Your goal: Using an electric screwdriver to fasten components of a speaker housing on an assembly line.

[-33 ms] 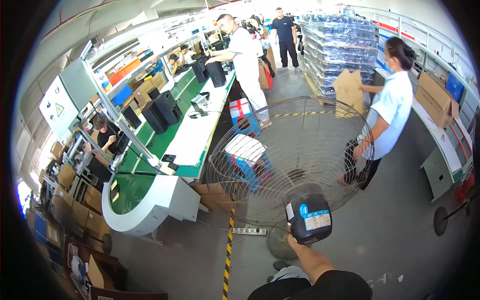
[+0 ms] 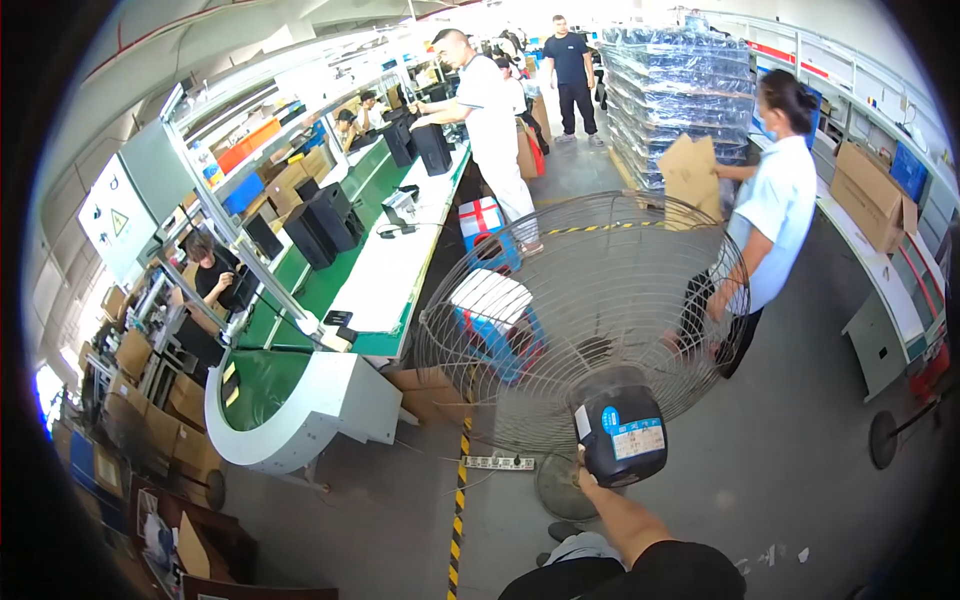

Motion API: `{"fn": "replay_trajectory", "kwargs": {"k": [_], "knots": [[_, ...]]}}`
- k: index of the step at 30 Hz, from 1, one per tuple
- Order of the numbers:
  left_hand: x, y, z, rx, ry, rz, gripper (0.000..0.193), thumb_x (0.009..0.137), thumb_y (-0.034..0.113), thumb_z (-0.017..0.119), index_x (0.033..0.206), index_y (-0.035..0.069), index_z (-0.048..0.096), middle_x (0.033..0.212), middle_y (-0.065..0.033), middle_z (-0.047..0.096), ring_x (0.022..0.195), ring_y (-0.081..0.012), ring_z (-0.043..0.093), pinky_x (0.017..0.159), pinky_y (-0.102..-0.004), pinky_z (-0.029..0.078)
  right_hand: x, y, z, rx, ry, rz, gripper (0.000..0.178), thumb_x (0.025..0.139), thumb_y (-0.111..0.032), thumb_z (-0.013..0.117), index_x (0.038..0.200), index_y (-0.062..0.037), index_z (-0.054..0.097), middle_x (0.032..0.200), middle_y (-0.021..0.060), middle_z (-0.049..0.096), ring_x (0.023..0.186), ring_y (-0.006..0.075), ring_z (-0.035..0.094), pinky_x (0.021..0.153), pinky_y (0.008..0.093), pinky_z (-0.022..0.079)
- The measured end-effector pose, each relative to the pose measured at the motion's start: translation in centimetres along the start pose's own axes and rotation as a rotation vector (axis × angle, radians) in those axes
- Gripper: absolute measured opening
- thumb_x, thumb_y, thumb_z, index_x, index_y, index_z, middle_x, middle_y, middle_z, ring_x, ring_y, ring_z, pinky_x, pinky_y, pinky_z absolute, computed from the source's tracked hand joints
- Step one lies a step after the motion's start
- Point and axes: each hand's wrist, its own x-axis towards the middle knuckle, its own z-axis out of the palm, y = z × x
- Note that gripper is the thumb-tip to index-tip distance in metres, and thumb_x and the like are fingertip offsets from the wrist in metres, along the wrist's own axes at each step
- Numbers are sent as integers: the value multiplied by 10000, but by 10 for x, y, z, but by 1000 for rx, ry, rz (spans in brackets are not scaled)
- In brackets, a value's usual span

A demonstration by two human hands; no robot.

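One right hand (image 2: 586,478) meets the lower edge of a black fan motor housing (image 2: 624,430); its fingers are mostly hidden, so I cannot tell how far they close.

The right hand (image 2: 585,477) is largely hidden behind the black motor housing (image 2: 622,425), its grip obscured. The label (image 2: 638,440) is too small to read; the near black sleeve (image 2: 685,572) is cut off below.

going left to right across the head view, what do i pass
White panel with a yellow warning triangle, curved conveyor end, power strip, the fan's black motor housing, co-worker in a light blue shirt, open cardboard box.
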Motion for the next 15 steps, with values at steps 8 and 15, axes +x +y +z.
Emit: {"fn": "replay_trajectory", "kwargs": {"k": [8, 15], "knots": [[-18, -31, 26, 241, -6, 170, 292, 891, 293, 503, 922, 19, 599, 886, -192, 647, 748, -360, 613, 609, -463, 486, 3, -30, -14, -3, -41, 76, 574, 840, -478, 480, 1155, -5, 561, 1112, 237, 618, 1098, 390, 562, 936, 443, 415], [-62, -57, 40, 471, -65, 310, 295, 889, 299, 507, 941, 23, 598, 896, -187, 647, 738, -357, 612, 609, -460, 490, -24, -23, -61, -6, -102, 196, 583, 840, -486, 468, 1161, -9, 561, 1121, 233, 617, 1104, 390, 559, 942, 442, 413]]}}
